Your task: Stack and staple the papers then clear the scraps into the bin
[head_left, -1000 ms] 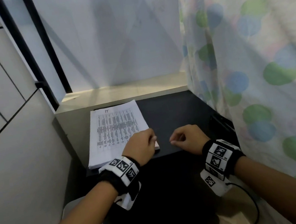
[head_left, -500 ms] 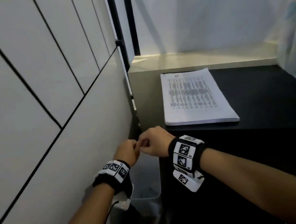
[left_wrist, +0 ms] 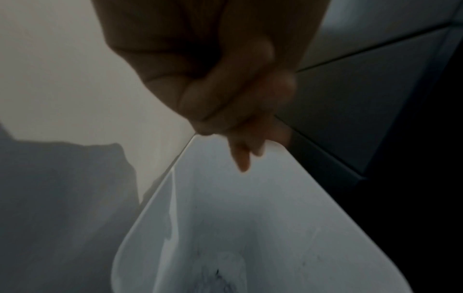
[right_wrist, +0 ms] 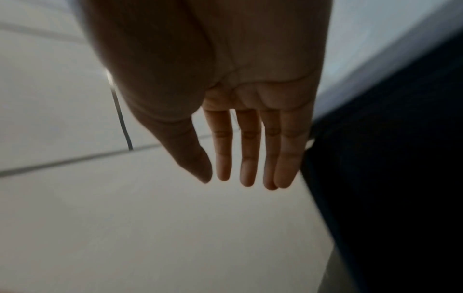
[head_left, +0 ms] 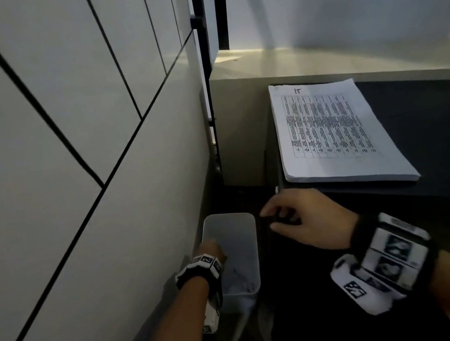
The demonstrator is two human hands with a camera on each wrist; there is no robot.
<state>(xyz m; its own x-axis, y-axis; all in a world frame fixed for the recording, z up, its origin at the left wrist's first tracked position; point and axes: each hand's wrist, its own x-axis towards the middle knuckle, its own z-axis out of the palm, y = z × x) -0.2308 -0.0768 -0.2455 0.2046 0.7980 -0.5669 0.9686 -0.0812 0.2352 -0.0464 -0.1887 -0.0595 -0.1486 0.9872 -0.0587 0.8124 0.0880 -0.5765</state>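
Observation:
A stack of printed papers point(head_left: 330, 136) lies on the black desk point(head_left: 442, 136). Down beside the desk, against the wall, stands a white bin point(head_left: 226, 215) with crumpled scraps point(head_left: 241, 282) at its bottom. My left hand point(head_left: 211, 249) hangs over the bin's mouth. In the left wrist view that hand point(left_wrist: 225, 138) has its thumb pressed against bunched fingers pointing down over the bin point(left_wrist: 313, 178). No scrap shows between them, and the view is blurred. My right hand point(head_left: 281, 217) hovers by the desk's front left corner. Its fingers point(right_wrist: 246, 168) are straight and hold nothing.
A pale tiled wall point(head_left: 65, 136) with dark seams runs close along the left, right behind the bin. A beige ledge point(head_left: 318, 58) lies behind the desk. The desk's dark side point(right_wrist: 388, 178) stands just right of my right hand.
Both hands left the desk and met near its left corner. Since then the left hand has dropped over the bin and the right hand has parted from it and straightened its fingers.

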